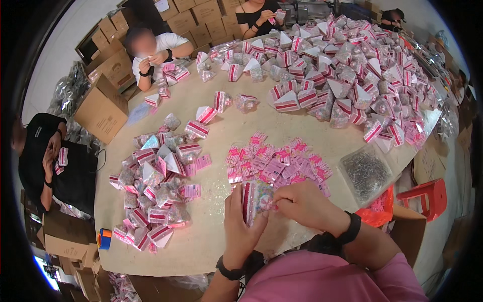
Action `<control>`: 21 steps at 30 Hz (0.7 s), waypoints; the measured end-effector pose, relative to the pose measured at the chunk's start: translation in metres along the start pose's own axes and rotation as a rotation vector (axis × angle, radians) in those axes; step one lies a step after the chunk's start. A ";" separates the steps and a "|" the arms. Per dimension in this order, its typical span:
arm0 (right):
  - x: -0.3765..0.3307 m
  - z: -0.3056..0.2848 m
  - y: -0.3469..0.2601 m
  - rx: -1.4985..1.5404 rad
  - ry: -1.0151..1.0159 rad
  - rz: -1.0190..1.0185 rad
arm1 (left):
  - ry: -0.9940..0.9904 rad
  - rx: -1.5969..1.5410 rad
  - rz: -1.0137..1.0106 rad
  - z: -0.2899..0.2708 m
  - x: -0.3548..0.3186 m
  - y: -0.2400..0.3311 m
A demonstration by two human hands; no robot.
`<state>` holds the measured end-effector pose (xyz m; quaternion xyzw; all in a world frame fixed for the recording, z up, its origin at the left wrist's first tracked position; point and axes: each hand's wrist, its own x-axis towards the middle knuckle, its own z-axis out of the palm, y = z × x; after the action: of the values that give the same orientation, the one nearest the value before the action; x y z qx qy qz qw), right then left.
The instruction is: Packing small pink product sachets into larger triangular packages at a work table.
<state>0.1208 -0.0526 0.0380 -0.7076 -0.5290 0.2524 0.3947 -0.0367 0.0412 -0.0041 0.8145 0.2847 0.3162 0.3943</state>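
Observation:
My left hand [240, 221] grips a small clear packet with a pink-and-white card top [254, 200], held upright above the table's near edge. My right hand [301, 203] pinches the same packet from the right side, fingertips at its top. Just beyond my hands lies a loose spread of flat pink cards [275, 162]. A heap of finished pyramid-shaped packets [156, 186] sits to my left on the table [201, 246].
A much larger heap of packets [347, 75] fills the far right of the table. A clear bag of small metal pieces [366, 173] lies right of the cards. Three other people sit at the left and far edges. Cardboard boxes [102, 108] and a red stool [426, 196] stand around.

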 end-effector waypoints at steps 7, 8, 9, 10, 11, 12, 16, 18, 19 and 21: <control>0.000 -0.004 -0.004 -0.045 -0.053 0.007 | -0.060 -0.024 0.140 -0.008 0.001 -0.004; 0.000 -0.006 -0.005 -0.011 -0.080 0.022 | -0.073 -0.015 0.184 -0.009 0.002 -0.003; 0.001 -0.009 -0.007 0.024 -0.109 0.037 | -0.074 -0.065 0.170 -0.010 0.000 -0.003; 0.002 -0.011 -0.007 0.059 -0.138 0.051 | -0.075 -0.114 0.156 -0.011 -0.002 -0.004; 0.003 -0.013 -0.006 0.073 -0.168 0.051 | -0.077 -0.164 0.143 -0.012 -0.004 -0.004; 0.003 -0.014 -0.005 0.089 -0.194 0.053 | -0.078 -0.167 0.138 -0.013 -0.005 -0.004; 0.000 -0.017 -0.011 0.217 -0.269 0.141 | -0.056 -0.114 0.180 -0.019 -0.008 -0.004; -0.001 -0.016 -0.009 0.245 -0.265 0.123 | -0.039 -0.077 0.208 -0.020 -0.009 -0.003; -0.001 -0.015 -0.008 0.260 -0.262 0.114 | -0.035 -0.068 0.211 -0.020 -0.010 -0.002; -0.002 -0.013 -0.004 0.250 -0.258 0.119 | -0.029 -0.042 0.223 -0.020 -0.010 0.002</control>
<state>0.1283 -0.0577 0.0483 -0.6446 -0.4971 0.4278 0.3930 -0.0574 0.0427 0.0042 0.8371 0.1798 0.3525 0.3778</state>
